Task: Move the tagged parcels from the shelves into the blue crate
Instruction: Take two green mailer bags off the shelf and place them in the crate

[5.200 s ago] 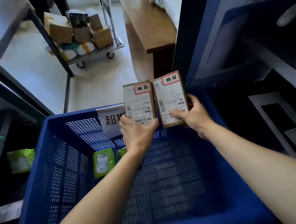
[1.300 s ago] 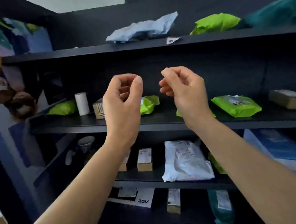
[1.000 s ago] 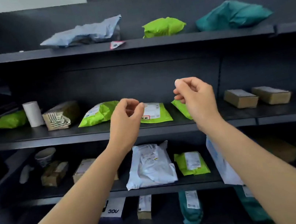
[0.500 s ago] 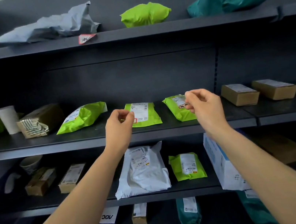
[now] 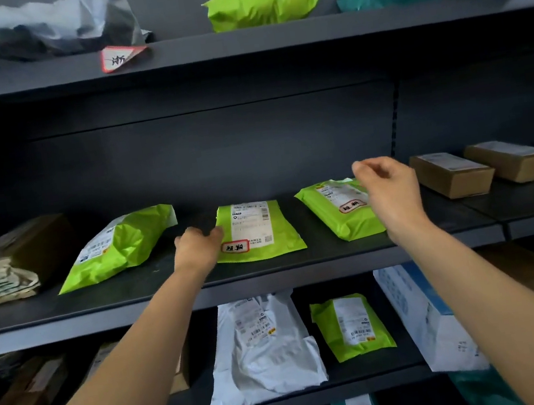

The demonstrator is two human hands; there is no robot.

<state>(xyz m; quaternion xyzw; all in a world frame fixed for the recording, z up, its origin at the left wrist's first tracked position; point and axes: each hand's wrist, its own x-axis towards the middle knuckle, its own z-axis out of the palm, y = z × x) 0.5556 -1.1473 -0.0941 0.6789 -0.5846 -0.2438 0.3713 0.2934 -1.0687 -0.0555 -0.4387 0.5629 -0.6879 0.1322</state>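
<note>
Two flat lime-green mailer bags lie on the middle shelf (image 5: 302, 264), each with a red-bordered tag: one bag (image 5: 256, 230) at the shelf's centre, the other (image 5: 339, 207) just right, angled.

Glossy green plastic mailers (image 5: 257, 230), matt dark metal shelf (image 5: 303, 268), brown cardboard boxes (image 5: 452, 173)

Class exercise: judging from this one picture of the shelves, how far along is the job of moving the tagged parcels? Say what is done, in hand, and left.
Done: nothing can be confirmed, since the crate is out of view.
In hand: the left hand touches the middle green parcel beside its red-bordered tag; the right hand hovers over the right green parcel, also tagged. Neither is lifted.
Left: carrying both to the crate.
</note>
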